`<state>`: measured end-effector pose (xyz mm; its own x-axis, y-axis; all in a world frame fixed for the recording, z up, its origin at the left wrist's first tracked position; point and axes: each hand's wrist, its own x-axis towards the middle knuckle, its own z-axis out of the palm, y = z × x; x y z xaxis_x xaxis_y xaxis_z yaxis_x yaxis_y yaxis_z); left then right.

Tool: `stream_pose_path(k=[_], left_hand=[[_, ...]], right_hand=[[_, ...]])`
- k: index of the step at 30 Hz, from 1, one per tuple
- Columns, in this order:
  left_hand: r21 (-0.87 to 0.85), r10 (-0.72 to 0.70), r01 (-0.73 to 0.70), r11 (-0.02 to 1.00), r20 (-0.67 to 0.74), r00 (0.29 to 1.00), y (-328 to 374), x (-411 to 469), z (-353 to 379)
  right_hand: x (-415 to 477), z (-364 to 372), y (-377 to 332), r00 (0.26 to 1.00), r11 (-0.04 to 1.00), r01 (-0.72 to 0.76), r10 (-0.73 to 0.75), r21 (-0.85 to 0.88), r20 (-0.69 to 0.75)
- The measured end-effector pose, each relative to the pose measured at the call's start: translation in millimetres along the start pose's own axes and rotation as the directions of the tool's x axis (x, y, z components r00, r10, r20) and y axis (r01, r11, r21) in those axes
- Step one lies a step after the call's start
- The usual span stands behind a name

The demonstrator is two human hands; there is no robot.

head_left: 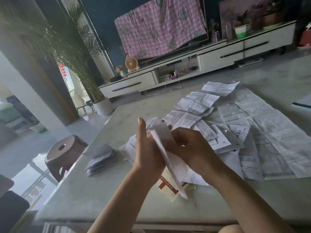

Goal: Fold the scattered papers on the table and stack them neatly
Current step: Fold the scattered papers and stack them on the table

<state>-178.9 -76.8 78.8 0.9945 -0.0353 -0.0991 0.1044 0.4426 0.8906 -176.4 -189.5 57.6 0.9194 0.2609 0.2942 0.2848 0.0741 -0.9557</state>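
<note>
Mid-table, the left hand [146, 146] presses straight fingers against a paper [160, 131] the right hand [189, 146] grips with curled fingers, and uneven pressure could skew its crease before it joins the nine-o'clock stack [101, 158].

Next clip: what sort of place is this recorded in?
Most likely a home living room: a long low white TV cabinet runs along the far wall, a screen draped in a pink checked cloth sits above it, and a tall potted palm stands on the floor beside it.
</note>
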Motion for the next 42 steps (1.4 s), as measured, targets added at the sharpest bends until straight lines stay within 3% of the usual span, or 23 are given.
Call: stream_pose_path(k=[4, 7, 10, 15, 21, 27, 30, 33, 36, 39, 42], left_hand=[[0.234, -0.022, 0.029, 0.972, -0.03, 0.999, 7, 1, -8], [0.426, 0.093, -0.03, 0.904, -0.126, 0.988, 8, 2, -14], [0.558, 0.214, -0.138, 0.819, -0.073, 0.974, 11, -3, -16], [0.723, 0.304, -0.172, 0.669, -0.055, 0.951, 9, -9, -12], [0.704, 0.323, -0.151, 0.694, -0.118, 0.939, 12, -11, -18], [0.713, 0.16, -0.042, 0.7, -0.1, 0.982, 15, -17, -24], [0.707, 0.189, -0.032, 0.707, -0.145, 0.971, 15, -17, -28], [0.68, 0.214, -0.043, 0.732, -0.169, 0.962, 16, -17, -31], [0.532, 0.171, -0.044, 0.846, -0.192, 0.966, 16, -17, -30], [0.356, 0.002, 0.052, 0.933, -0.152, 0.988, 15, -19, -31], [0.499, -0.021, 0.058, 0.865, -0.08, 0.997, 11, -22, -32]], right_hand=[[7, -17, -1, 0.996, 0.964, -0.091, 0.091, 0.251, 0.011], [10, -24, 5, 0.99, 0.995, -0.045, 0.056, 0.084, -0.133], [12, -27, 13, 0.973, 0.99, -0.03, -0.004, -0.14, -0.232], [14, -24, 17, 0.975, 0.996, -0.023, 0.005, -0.083, -0.221], [11, -32, 17, 0.97, 0.956, -0.242, 0.243, 0.166, 0.013], [10, -30, 21, 0.974, 0.946, -0.227, 0.225, 0.231, 0.036], [8, -30, 18, 0.963, 0.927, -0.256, 0.22, 0.276, 0.154], [6, -29, 15, 0.968, 0.918, -0.246, 0.215, 0.311, 0.133], [7, -26, 16, 0.984, 0.966, -0.178, 0.177, 0.187, 0.022], [9, -26, 19, 0.996, 0.997, -0.07, 0.072, 0.044, -0.05], [9, -25, 21, 0.998, 0.999, -0.013, 0.011, -0.032, -0.059]])
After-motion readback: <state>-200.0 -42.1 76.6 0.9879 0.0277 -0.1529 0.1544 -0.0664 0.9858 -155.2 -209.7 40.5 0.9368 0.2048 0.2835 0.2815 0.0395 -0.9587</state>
